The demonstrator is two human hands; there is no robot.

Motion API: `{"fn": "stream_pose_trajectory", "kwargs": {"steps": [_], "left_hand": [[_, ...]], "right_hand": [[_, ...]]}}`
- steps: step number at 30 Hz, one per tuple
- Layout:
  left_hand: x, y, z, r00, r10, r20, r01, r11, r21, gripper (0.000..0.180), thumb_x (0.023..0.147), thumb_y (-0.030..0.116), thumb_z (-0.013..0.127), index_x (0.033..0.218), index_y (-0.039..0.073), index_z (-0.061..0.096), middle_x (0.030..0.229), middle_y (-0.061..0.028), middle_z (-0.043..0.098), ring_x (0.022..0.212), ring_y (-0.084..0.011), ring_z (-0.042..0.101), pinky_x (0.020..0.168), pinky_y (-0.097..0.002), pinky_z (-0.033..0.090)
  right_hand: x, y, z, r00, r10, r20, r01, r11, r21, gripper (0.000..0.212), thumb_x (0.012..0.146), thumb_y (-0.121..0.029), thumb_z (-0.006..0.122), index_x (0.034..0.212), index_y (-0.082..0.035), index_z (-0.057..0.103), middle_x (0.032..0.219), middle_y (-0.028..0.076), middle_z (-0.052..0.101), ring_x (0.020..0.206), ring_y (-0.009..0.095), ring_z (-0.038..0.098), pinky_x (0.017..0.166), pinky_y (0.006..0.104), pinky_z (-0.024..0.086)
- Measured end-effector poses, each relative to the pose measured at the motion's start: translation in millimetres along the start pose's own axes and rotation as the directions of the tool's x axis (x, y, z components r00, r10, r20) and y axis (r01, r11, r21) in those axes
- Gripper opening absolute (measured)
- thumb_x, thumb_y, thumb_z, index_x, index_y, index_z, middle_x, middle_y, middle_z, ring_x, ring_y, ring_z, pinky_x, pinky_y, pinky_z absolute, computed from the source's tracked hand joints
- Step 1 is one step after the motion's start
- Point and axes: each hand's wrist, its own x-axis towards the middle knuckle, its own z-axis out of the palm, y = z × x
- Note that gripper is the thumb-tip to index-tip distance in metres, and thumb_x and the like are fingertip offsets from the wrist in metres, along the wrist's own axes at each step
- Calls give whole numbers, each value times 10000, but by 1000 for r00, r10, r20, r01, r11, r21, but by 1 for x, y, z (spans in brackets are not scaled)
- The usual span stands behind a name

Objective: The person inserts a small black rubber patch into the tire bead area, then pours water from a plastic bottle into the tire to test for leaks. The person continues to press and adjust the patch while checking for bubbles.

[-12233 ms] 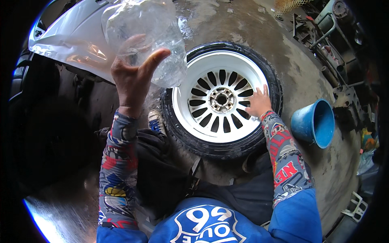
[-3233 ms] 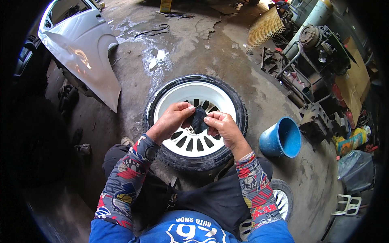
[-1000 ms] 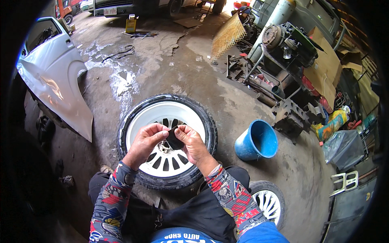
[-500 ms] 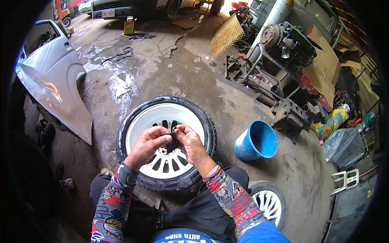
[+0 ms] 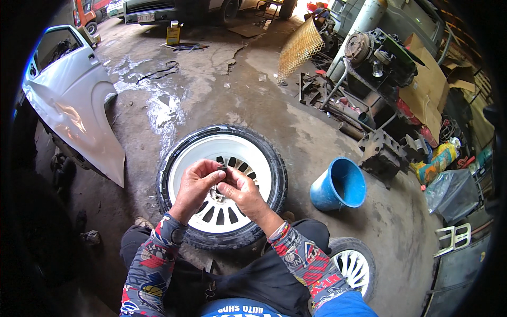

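Note:
A small dark flat piece (image 5: 222, 168), maybe folded, is pinched between my two hands; its kind cannot be made out. My left hand (image 5: 196, 185) closes thumb and fingers on its near side. Fingertips of my right hand (image 5: 246, 194) meet it from the right, bent and pressed together. Both hands hover over a car wheel (image 5: 279, 182) lying flat between my legs, its black tyre mounted on a white spoked rim (image 5: 178, 177). My hands hide part of the spokes and hub. Patterned sleeves cover both forearms.
A blue bucket (image 5: 321, 191) stands right of the wheel. Closer to me on the right lies a second white-spoked wheel (image 5: 353, 267). At left leans a white car door panel (image 5: 79, 100). Engine parts (image 5: 383, 153), metal scrap and cardboard (image 5: 422, 92) crowd the right side.
The dark piece, hanging broader below my fingers before, now shows only as a small bit at my fingertips. My right hand has turned, its fingers lower. The view has shifted slightly.

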Motion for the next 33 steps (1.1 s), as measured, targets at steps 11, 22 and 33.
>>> {"fn": "stream_pose_trajectory", "kwargs": {"steps": [11, 22, 33], "left_hand": [[-2, -8, 7, 992, 27, -121, 2, 973, 232, 245, 948, 83, 732, 1151, -21, 644, 963, -42, 672, 833, -85, 638, 715, -256, 567], [-2, -6, 5, 968, 184, -169, -72, 854, 516, 141, 863, 83, 780, 950, -1, 708, 868, -66, 640, 780, -142, 639, 714, -310, 538], [0, -8, 6, 997, -8, -83, 10, 999, 31, 246, 962, 138, 757, 1124, -29, 676, 968, -76, 694, 879, -96, 668, 644, -236, 580]], "right_hand": [[5, 15, 8, 974, 89, -206, -76, 994, 73, 349, 1028, 22, 569, 1376, 43, 566, 1197, 88, 694, 1026, 123, 692, 882, 281, 611], [10, 23, 8, 946, 83, -312, -73, 996, 46, 377, 1001, 25, 558, 1372, 93, 547, 1170, 112, 699, 1028, 127, 678, 886, 270, 572], [4, 5, 9, 973, 52, -225, -44, 998, 37, 222, 1078, -78, 543, 1243, 11, 663, 1022, 46, 723, 861, 97, 708, 775, 244, 595]]}}
